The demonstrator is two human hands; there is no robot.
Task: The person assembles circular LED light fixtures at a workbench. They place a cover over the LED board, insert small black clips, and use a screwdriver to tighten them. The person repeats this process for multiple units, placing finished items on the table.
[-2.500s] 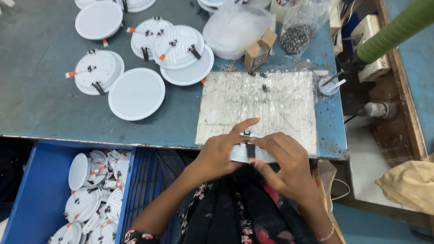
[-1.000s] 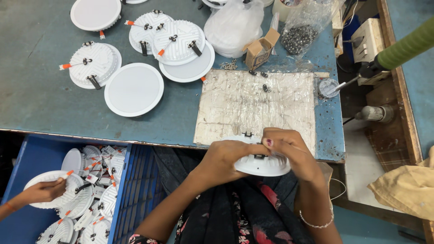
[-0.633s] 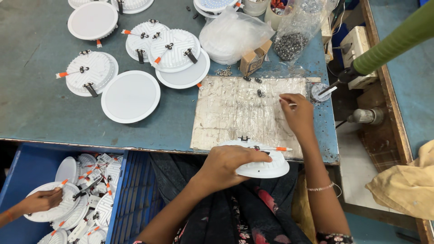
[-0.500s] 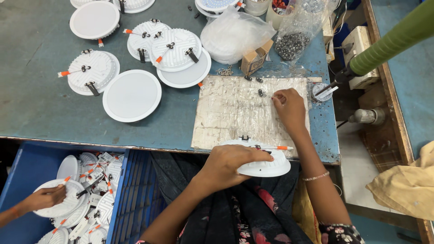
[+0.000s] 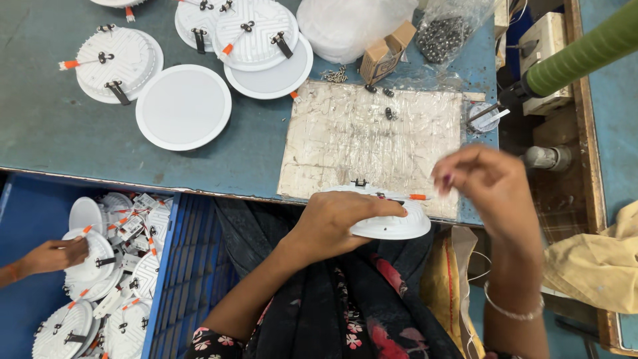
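Round white downlight housing (image 5: pixel 392 223) at the near edge of the blue-green workbench (image 5: pixel 60 126), back side up, partly overhanging the lap, pinned under the left hand (image 5: pixel 335 219). Left hand palm down, fingers curled over the housing's rim and gripping it. Small black clip and an orange-tipped wire (image 5: pixel 415 197) sticking up from the housing's back, just beyond the fingertips.

Far left, below the bench: blue crate (image 5: pixel 169 279) full of white housings with orange-tipped wires and black clips. Another person's hand (image 5: pixel 56 254) reaching in from the left edge, resting on one housing in the crate.

On the bench, left to middle: ribbed housing (image 5: pixel 113 56) lying back up with black spring clips; just beside it a flat white round diffuser panel (image 5: pixel 184 106), face up; further on, two more ribbed housings (image 5: pixel 256 30) stacked over another round panel.

Middle: worn pale board wrapped in clear film (image 5: pixel 372 136), a few small dark screws (image 5: pixel 389 113) scattered on it. Beyond it a small brown cardboard box (image 5: pixel 384 56) and a clear bag of dark metal parts (image 5: pixel 445 36).

Right hand (image 5: pixel 488 186) raised above the board's right edge, apart from the housing, blurred; thumb and fingers drawn together as if pinching, though whether anything sits between them cannot be told.

Far right: green tube (image 5: pixel 585 56) slanting in from the upper corner, yellowish cloth (image 5: pixel 598 262) below it.
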